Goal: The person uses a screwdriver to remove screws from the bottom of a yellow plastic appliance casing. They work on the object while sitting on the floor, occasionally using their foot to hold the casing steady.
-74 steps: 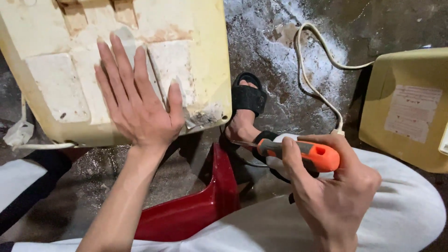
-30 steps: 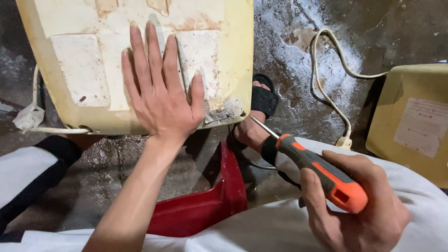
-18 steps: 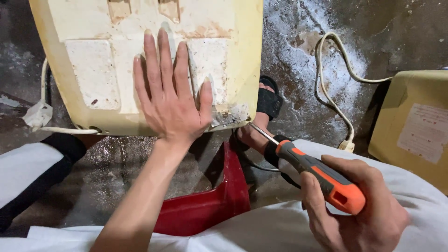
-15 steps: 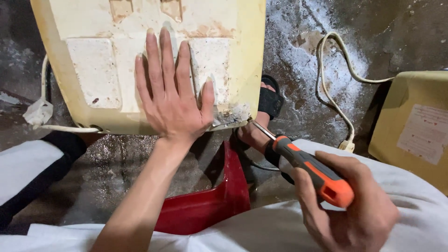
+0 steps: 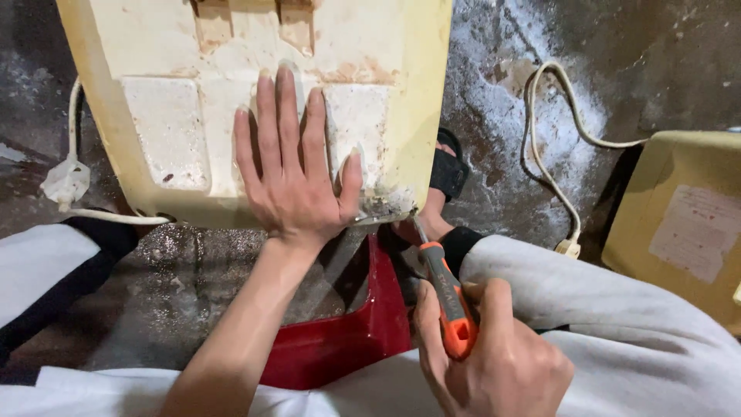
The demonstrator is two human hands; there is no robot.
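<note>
left hand [image 5: 297,181] flat on yellowed casing [image 5: 231,100]; right hand [image 5: 490,355] aims orange screwdriver [image 5: 448,297] at its lower corner

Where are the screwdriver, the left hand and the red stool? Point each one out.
screwdriver [image 5: 451,305], head view, on the orange and grey handle above the fist.
left hand [image 5: 297,181], head view, on the back of the hand.
red stool [image 5: 347,347], head view, on its glossy side wall.

Your left hand [image 5: 297,181] and right hand [image 5: 494,359] are bare, forearms unsleeved; you wear loose white cloth trousers [image 5: 602,309] with black cuffs and a black strapped sandal [image 5: 450,171].
</note>
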